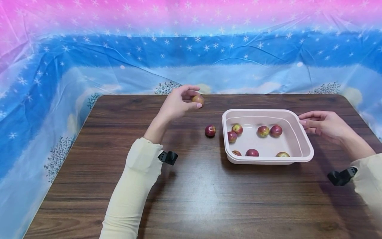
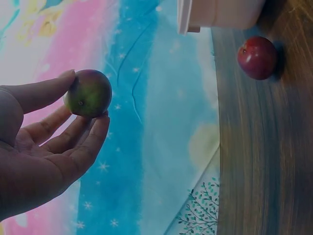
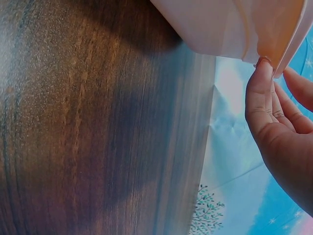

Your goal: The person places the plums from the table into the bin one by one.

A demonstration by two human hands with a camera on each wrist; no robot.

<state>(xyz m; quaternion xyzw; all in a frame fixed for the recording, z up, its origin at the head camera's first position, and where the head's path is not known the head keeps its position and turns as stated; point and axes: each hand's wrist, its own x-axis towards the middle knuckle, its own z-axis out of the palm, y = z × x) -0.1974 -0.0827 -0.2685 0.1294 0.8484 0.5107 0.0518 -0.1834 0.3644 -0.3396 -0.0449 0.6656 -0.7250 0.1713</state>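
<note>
My left hand holds a reddish-green plum between thumb and fingertips, raised above the table's far part. In the left wrist view the same plum shows its green side. A dark red plum lies on the table just left of a pale pink plastic basin. Inside the basin are several plums, among them a red one and a yellow-green one. My right hand pinches the basin's right rim; the right wrist view shows its fingertips at that rim.
Everything stands on a dark wood-grain table. Behind it and along its sides hangs a pink and blue cloth with snowflakes. The basin's near wall partly hides the plums nearest me. Black wrist cameras sit on both sleeves.
</note>
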